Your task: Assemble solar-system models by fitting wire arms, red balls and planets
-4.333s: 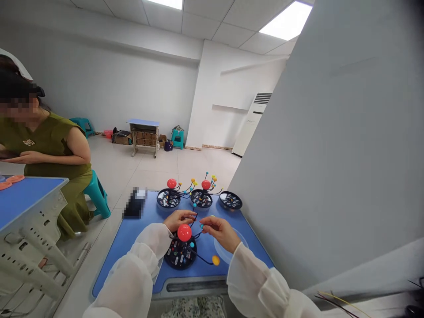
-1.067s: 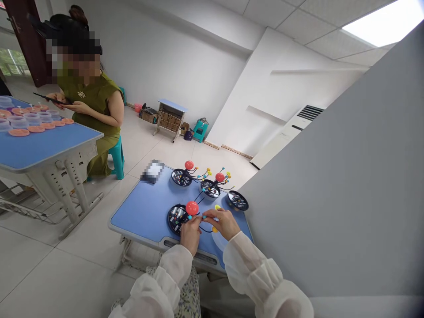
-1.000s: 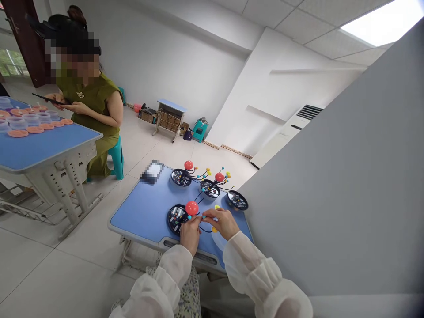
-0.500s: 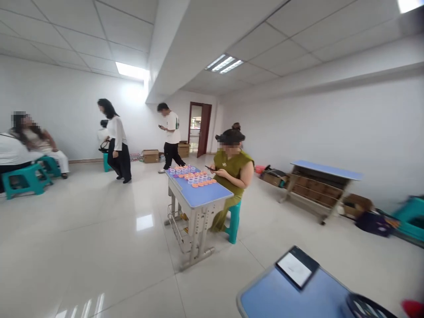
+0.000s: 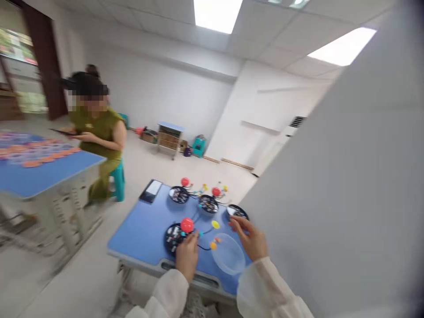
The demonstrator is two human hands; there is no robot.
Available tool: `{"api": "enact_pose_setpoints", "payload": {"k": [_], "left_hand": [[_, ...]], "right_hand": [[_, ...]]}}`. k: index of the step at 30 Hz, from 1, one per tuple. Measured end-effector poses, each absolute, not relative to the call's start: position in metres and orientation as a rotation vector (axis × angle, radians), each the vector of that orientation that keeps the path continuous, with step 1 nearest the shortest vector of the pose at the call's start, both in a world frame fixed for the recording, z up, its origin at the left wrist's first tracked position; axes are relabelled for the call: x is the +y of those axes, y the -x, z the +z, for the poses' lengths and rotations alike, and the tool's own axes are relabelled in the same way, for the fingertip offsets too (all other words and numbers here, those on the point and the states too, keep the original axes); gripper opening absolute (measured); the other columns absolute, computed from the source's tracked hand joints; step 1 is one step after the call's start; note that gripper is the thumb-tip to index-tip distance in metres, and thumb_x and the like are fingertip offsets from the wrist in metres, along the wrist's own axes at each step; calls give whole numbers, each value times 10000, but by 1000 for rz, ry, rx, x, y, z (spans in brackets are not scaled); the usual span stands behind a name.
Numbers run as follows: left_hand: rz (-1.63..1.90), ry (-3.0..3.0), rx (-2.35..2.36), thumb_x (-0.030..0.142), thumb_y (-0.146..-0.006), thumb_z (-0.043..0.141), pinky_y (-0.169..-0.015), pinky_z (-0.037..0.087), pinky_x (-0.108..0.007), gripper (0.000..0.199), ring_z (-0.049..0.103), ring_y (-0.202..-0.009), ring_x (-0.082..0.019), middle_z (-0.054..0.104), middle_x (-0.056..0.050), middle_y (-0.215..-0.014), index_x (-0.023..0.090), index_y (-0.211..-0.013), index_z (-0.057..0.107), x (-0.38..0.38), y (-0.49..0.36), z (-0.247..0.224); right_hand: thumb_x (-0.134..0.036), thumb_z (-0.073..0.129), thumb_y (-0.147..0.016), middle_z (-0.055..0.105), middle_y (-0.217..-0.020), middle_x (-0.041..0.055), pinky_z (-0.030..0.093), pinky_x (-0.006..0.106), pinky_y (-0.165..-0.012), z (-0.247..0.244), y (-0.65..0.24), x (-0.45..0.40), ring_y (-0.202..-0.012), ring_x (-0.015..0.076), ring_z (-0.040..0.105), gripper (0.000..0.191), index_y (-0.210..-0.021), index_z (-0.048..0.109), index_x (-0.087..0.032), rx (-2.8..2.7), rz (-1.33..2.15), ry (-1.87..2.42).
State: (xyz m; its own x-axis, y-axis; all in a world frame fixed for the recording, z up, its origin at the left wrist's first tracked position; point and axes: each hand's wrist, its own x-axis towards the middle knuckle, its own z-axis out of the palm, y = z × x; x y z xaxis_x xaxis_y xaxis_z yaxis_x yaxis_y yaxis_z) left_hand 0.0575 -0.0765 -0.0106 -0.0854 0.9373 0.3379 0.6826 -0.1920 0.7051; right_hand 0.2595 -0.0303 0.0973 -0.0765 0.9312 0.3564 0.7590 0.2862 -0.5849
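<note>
My left hand (image 5: 187,257) rests at the near edge of a round black dish (image 5: 174,238), under a red ball (image 5: 187,225) on a wire stand. Blur hides what its fingers hold. My right hand (image 5: 250,238) has spread fingers and holds nothing, its fingertips close to a smaller black dish (image 5: 237,212). A transparent plastic bowl (image 5: 228,254) lies just below that hand. Between the hands sit a yellow ball (image 5: 215,224) and a small orange ball (image 5: 213,245) on a black wire. Both stand on a blue table (image 5: 142,225).
Two more black dishes with red-ball wire models (image 5: 179,194) (image 5: 208,204) and a phone (image 5: 150,191) stand at the table's far side. A grey partition (image 5: 331,176) rises on the right. A seated person (image 5: 96,121) holds a phone beside another blue table (image 5: 43,176).
My view swung far left and came back. My right hand has left the model and moved right to the far dish, uncovering the bowl. My hands are now apart.
</note>
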Motion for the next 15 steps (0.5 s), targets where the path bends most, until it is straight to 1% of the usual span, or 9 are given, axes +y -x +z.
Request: {"api": "enact_pose_setpoints", "payload": {"k": [2, 3, 5, 7, 9, 12, 15], "left_hand": [[1207, -1873, 1677, 152, -937, 346, -751, 572, -279, 383, 685, -776, -150, 678, -85, -1126, 215, -1251, 556, -78, -74, -13], [1253, -1855, 1670, 160, -929, 355, -760, 576, -284, 400, 694, -804, -161, 673, -90, -1154, 217, -1281, 537, -78, -75, -14], [1355, -1842, 1670, 197, -918, 386, -805, 573, -299, 423, 686, -938, -192, 656, -94, -1202, 221, -1325, 498, -81, -71, -15], [1425, -1871, 1659, 220, -922, 382, -864, 556, -312, 445, 636, -1072, -204, 639, -93, -1231, 219, -1361, 454, -86, -65, -15], [1449, -1924, 1638, 235, -932, 363, -899, 543, -322, 458, 594, -1144, -203, 616, -90, -1265, 221, -1387, 414, -95, -61, -15], [1442, -2058, 1539, 254, -938, 352, -878, 556, -312, 440, 604, -1130, -203, 574, -84, -1321, 244, -1370, 437, -114, -54, -18], [1408, -2166, 1394, 253, -938, 364, -766, 585, -247, 392, 685, -961, -174, 574, -70, -1322, 284, -1292, 529, -134, -38, -25]], "right_hand": [[-468, 408, -908, 731, -798, 80, 556, 323, -665, 98, -278, -37, -670, 205, 679, 387, -1009, 666, -198, -1833, 263, 1559], [-448, 385, -910, 736, -784, 80, 552, 322, -642, 94, -281, -37, -662, 208, 681, 392, -975, 681, -199, -1885, 214, 1593], [-397, 420, -882, 742, -763, 62, 539, 323, -612, 83, -283, -34, -672, 222, 683, 342, -893, 712, -218, -1995, 153, 1646], [-325, 497, -834, 746, -755, 40, 523, 317, -607, 68, -280, -32, -682, 230, 685, 254, -822, 735, -236, -2079, 141, 1664], [-253, 550, -792, 749, -761, 26, 505, 302, -603, 56, -274, -33, -685, 232, 684, 198, -793, 748, -250, -2138, 141, 1667], [-214, 569, -785, 749, -779, 20, 476, 292, -600, 46, -264, -33, -713, 237, 682, 195, -808, 753, -275, -2203, 114, 1677], [-182, 577, -786, 746, -785, 37, 460, 297, -637, 41, -254, -30, -748, 239, 683, 186, -781, 740, -272, -2227, 92, 1684]]}}
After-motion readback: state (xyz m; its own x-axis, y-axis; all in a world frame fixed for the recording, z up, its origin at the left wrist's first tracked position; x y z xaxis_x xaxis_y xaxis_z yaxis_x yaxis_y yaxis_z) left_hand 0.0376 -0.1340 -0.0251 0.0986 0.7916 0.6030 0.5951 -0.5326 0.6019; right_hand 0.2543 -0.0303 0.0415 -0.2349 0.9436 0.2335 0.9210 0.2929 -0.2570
